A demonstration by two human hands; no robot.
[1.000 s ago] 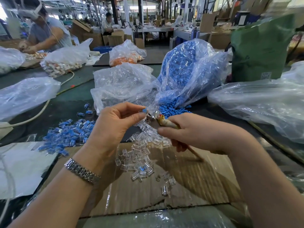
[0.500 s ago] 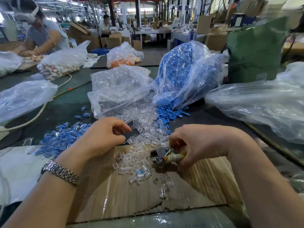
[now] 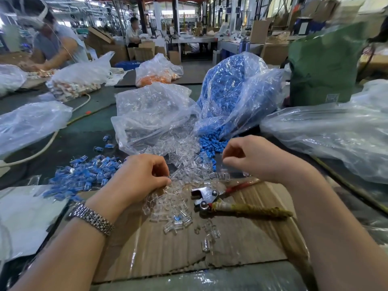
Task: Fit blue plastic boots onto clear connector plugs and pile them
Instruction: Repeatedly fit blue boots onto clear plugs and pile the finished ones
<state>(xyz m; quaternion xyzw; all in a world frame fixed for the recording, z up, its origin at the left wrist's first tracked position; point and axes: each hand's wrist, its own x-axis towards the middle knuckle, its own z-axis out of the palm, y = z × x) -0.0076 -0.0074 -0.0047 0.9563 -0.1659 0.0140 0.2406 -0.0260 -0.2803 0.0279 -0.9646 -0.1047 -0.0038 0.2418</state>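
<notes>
Bags are crowding the far side of the tabletop [image 3: 88,141]. At twelve o'clock a clear bag [image 3: 151,114] is spilling clear connector plugs [image 3: 184,156] toward the person, and at one o'clock, touching it, a second bag [image 3: 237,97] is spilling blue boots [image 3: 212,143] beside them. At eleven o'clock a bag of orange parts [image 3: 157,72] is sitting farther back; a green bag [image 3: 323,66] is standing upright at two o'clock.

The left hand [image 3: 138,177] is resting on the near edge of the clear plugs, its fingers [image 3: 161,171] curling into them; whether they are pinching one I cannot tell. The right hand [image 3: 256,158] is hovering over the plugs and boots with fingers loosely curled, seemingly grasping nothing.

At nine o'clock finished blue-fitted plugs [image 3: 84,175] are lying in a pile. Pliers [image 3: 226,200] are lying on the cardboard sheet [image 3: 210,248] below the right hand, apart from it.
</notes>
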